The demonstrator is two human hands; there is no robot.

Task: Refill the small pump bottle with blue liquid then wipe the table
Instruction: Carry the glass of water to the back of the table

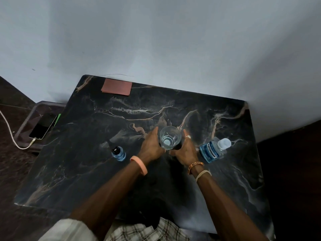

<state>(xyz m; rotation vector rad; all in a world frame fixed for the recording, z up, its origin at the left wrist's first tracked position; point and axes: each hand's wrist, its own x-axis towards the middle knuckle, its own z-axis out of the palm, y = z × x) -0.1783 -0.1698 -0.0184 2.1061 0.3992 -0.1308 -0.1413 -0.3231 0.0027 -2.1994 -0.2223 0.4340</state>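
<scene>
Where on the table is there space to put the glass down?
Bare marble lies between the reddish cloth and the glass, and along the near left edge below the small pump bottle. It is crowded mid-table: left hand and right hand cup the glass, with the blue mouthwash bottle close right.

I have one view only, from the head camera, looking forward and steeply down over the desk (173, 180) from its near edge. It sits close: both forearms run up from the bottom of the frame to the middle. The wide lens bows the desk edges. The wall (156, 40) fills the top half, and floor (10, 162) shows on the left.
</scene>
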